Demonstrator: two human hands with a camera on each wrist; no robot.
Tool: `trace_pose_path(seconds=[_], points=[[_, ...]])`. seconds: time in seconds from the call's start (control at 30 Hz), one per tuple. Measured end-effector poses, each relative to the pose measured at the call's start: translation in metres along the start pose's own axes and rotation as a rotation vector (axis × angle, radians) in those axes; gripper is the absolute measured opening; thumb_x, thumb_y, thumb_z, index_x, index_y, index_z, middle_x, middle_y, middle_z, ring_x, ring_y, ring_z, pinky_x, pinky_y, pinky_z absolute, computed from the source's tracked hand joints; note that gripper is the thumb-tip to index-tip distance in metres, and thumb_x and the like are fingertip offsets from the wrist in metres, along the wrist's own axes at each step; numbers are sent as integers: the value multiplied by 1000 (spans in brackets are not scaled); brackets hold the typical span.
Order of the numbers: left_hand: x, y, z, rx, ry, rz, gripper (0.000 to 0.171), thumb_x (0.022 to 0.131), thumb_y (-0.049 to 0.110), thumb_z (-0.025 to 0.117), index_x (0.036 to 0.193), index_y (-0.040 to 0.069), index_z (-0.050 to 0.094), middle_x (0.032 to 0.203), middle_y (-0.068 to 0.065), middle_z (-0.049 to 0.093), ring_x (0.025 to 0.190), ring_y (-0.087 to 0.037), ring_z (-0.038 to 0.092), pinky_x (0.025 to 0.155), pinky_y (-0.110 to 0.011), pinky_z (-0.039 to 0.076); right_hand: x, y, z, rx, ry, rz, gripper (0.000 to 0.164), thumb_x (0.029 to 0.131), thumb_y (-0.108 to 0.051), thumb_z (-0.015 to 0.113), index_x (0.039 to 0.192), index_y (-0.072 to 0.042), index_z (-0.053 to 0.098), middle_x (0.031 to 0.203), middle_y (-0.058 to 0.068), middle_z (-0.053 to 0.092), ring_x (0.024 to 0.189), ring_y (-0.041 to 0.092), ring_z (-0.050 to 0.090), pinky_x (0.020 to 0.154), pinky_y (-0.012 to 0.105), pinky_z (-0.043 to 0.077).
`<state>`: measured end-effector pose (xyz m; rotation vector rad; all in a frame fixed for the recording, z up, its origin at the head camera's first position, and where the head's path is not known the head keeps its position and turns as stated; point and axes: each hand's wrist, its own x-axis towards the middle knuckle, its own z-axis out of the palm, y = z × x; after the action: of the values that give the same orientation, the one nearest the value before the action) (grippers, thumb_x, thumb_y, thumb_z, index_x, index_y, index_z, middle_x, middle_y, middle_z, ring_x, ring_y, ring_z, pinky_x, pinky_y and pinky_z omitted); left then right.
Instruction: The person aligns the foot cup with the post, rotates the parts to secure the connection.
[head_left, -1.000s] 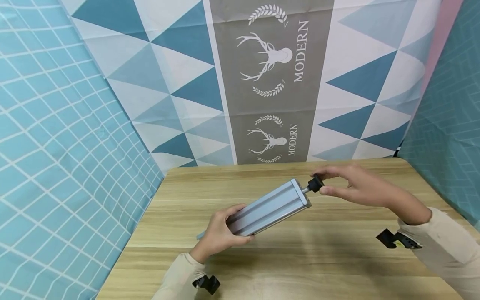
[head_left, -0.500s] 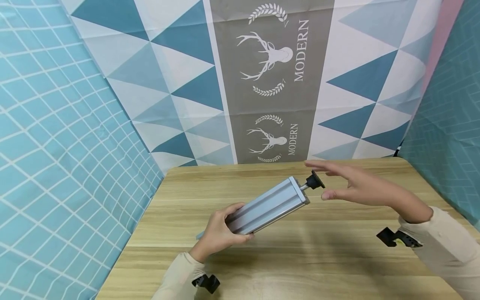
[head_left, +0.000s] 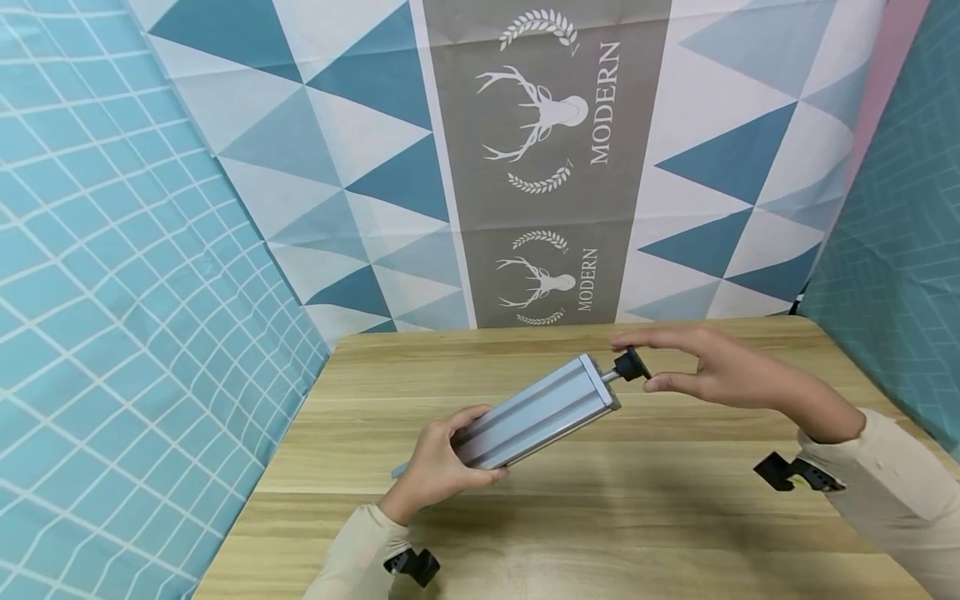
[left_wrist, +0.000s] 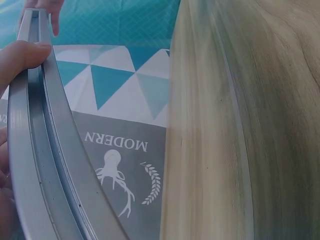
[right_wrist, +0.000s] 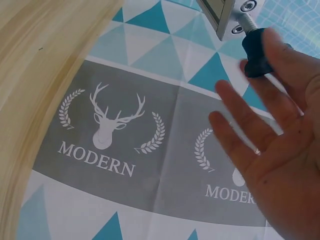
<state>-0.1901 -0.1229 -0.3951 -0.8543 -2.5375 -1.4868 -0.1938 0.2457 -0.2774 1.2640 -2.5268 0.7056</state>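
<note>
My left hand [head_left: 438, 468] grips a long silver-grey aluminium profile [head_left: 536, 414], thumb on the near side and fingers over the far side. The profile is held tilted above the table, its right end raised. In the left wrist view a deep groove runs along the profile [left_wrist: 47, 145]. From its end plate a short threaded stem [right_wrist: 245, 22] sticks out, carrying a black levelling foot [head_left: 631, 365]. My right hand [head_left: 712, 364] pinches the foot's rim between thumb and forefinger. The right wrist view shows the other fingers spread beside the foot [right_wrist: 256, 54].
A wooden table [head_left: 570, 533] lies below both hands. Behind it hangs a patterned cloth [head_left: 540, 192] with deer heads and triangles. Blue gridded cloth [head_left: 135, 292] flanks the left side, teal cloth [head_left: 900, 250] the right. Each sleeve bears a black wrist mount [head_left: 412, 568].
My right fingers spread away from the levelling foot half a second ago and have closed back on its rim. The left hand and the profile have hardly moved.
</note>
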Motion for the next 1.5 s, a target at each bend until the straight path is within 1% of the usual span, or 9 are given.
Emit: trace_pose_path(seconds=[0.17, 0.27, 0.5, 0.67, 0.77, 0.9, 1.13, 1.23, 1.5], points=[[0, 0, 1, 9, -3, 7, 69, 67, 27, 88, 129, 17, 59, 116, -3, 66, 93, -14, 64, 78, -28, 51, 1, -7, 0, 31, -47, 249, 37, 95, -25, 61, 125, -4, 62, 114, 6, 68, 97, 15, 66, 76, 36, 53], [0, -1, 2, 11, -5, 5, 69, 67, 27, 88, 129, 17, 59, 116, -3, 66, 93, -14, 64, 78, -28, 51, 2, -6, 2, 64, -57, 300, 35, 98, -25, 55, 123, -1, 62, 112, 8, 68, 92, 14, 67, 74, 35, 53], [1, -1, 0, -9, 4, -9, 69, 66, 27, 88, 128, 17, 60, 114, -3, 67, 92, -14, 64, 77, -28, 51, 0, -2, 3, 80, -43, 143, 61, 88, -22, 70, 143, -18, 45, 138, 5, 54, 119, 28, 56, 89, 47, 49], [2, -1, -1, -7, 3, 6, 68, 66, 26, 88, 128, 17, 60, 113, -2, 67, 91, -14, 64, 77, -28, 51, 2, 0, 1, 20, -26, -19, 69, 80, -9, 76, 142, -17, 47, 143, 2, 49, 130, 9, 45, 99, 19, 39], [2, -1, -1, -6, -1, 9, 68, 67, 27, 88, 128, 17, 60, 114, -2, 67, 92, -14, 64, 77, -28, 51, 3, 1, 1, 19, -13, -55, 67, 79, -4, 76, 139, -18, 50, 139, 1, 52, 128, 5, 45, 99, 13, 34], [2, 0, -1, -14, -6, 8, 69, 67, 27, 87, 129, 16, 59, 114, -3, 67, 93, -14, 64, 78, -28, 51, 2, 1, 2, 15, -13, -8, 58, 82, -9, 74, 136, -16, 54, 132, 2, 58, 119, 10, 55, 93, 21, 45], [1, 1, 1, 9, -5, 8, 69, 67, 27, 88, 129, 15, 59, 115, -4, 67, 93, -14, 65, 77, -28, 51, 2, 1, 3, 87, -87, 218, 32, 98, -21, 55, 124, -4, 62, 113, 4, 68, 95, 11, 66, 75, 31, 53], [0, 0, 1, 12, -1, 2, 70, 67, 28, 88, 129, 15, 59, 116, -4, 67, 93, -14, 65, 77, -27, 51, 2, 1, 4, 91, -105, 243, 37, 100, -22, 52, 128, 1, 58, 117, 10, 67, 97, 16, 67, 77, 34, 53], [0, -2, 0, -2, 24, 12, 67, 67, 28, 88, 127, 17, 61, 114, -3, 67, 92, -14, 64, 77, -28, 51, 1, -3, 3, 90, -40, 214, 57, 90, -23, 67, 143, -18, 46, 139, 10, 52, 117, 38, 56, 88, 56, 47]])
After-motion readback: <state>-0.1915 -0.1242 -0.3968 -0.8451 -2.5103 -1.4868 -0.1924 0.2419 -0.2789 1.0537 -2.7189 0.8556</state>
